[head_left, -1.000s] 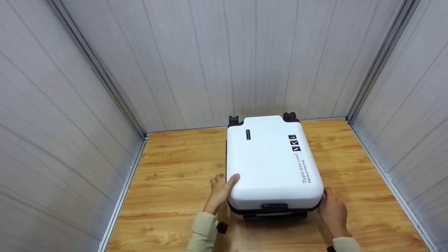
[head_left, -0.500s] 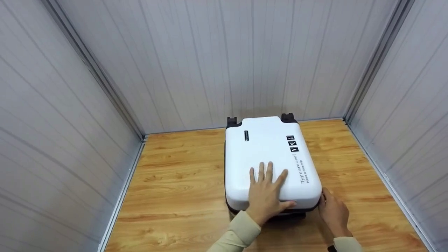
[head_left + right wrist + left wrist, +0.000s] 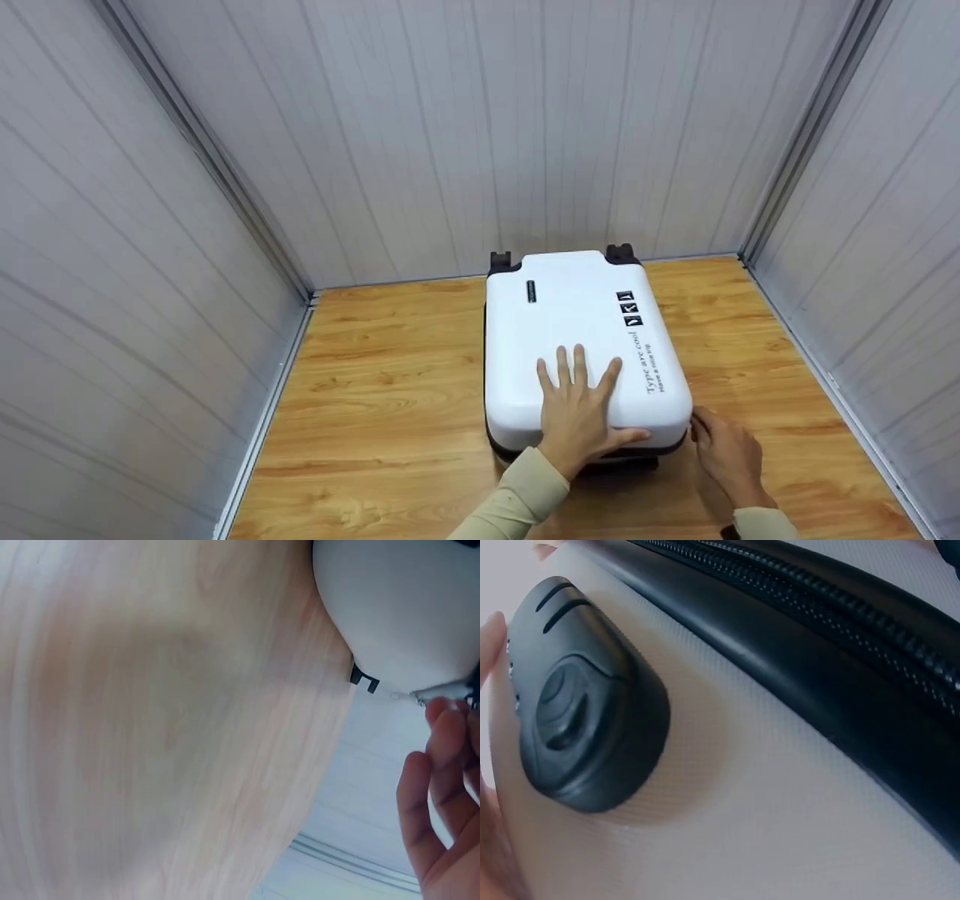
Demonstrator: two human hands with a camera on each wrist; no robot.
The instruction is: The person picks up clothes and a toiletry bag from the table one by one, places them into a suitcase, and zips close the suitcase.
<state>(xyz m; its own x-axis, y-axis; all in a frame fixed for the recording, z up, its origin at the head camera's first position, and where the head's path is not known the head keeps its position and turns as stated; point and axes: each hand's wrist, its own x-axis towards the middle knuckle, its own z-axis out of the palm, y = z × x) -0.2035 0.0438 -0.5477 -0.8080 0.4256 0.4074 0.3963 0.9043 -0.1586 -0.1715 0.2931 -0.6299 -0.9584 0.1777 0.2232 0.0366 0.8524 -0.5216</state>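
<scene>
A white hard-shell suitcase (image 3: 574,319) lies flat on the floor, its wheels at the far end. My left hand (image 3: 577,420) rests on its lid near the front edge, fingers straight and spread. Beside the front right corner, my right hand (image 3: 729,454) pinches what looks like a zipper pull, mostly hidden by the fingertips. In the left wrist view, a black lock (image 3: 592,705) sits on the suitcase side below the black-edged zipper (image 3: 802,607). The right wrist view shows the curled fingers (image 3: 446,739) at the suitcase's edge.
Wood-patterned flooring (image 3: 375,375) surrounds the suitcase. Pale panel walls stand behind (image 3: 420,150), on the left and on the right. The suitcase wheels (image 3: 620,253) lie close to the back wall.
My left hand has gone from gripping the suitcase's left edge to lying flat on the lid. In the last half second, my right hand has shifted slightly right.
</scene>
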